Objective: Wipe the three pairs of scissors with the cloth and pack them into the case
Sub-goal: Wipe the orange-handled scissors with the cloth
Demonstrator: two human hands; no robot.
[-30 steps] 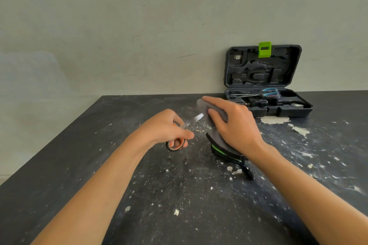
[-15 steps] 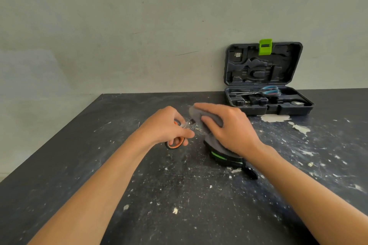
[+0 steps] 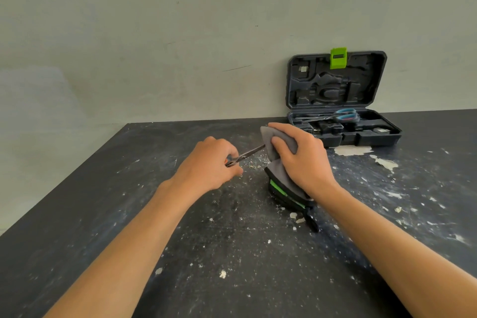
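Dark tabletop (image 3: 108, 214), scuffed and speckled all over with pale chips and dust; larger pale flakes lying at about 2 o'clock from the hands. Plain grey-green wall (image 3: 154, 33) running behind it.

Open case (image 3: 343, 134) sitting at the far edge at 1 o'clock, lid leaning up against the wall with a green latch (image 3: 338, 58); blue-handled scissors (image 3: 344, 115) lying in its tray.

Left hand (image 3: 209, 168) is gripping the orange-handled scissors (image 3: 245, 156), fingers curled round the handle, blades pointing toward 2 o'clock. Right hand (image 3: 302, 157) is pinching the grey cloth (image 3: 278, 142) folded over the blade tip. Under that wrist, a black-and-green object (image 3: 281, 192) is lying on the tabletop; what it is I cannot tell.

Against half a second ago: the cloth is sitting further out along the blades, more bare metal showing between the hands. Left hand is turned so less orange handle shows. Case unmoved.
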